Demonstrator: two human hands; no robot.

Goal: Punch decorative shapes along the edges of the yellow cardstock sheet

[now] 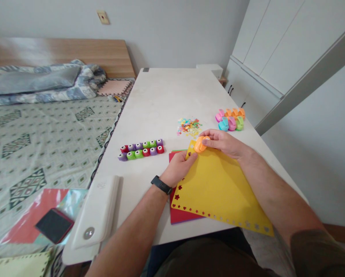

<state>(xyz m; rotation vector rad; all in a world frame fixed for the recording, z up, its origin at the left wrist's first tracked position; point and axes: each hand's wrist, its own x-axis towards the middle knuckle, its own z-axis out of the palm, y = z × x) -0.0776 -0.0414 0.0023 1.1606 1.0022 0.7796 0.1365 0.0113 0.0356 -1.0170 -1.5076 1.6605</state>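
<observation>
A yellow sheet with punched shapes along two edges lies on the white table, over a red sheet. My left hand pinches the yellow sheet's far corner, fingers closed on it. My right hand grips an orange craft punch set on that same corner. Just beyond the punch lies a small pile of colourful punched shapes.
Two rows of small punches sit left of the sheets, and several larger punches at the right edge. A white pouch lies at the near left corner. The bed on the left holds coloured sheets and a dark pad.
</observation>
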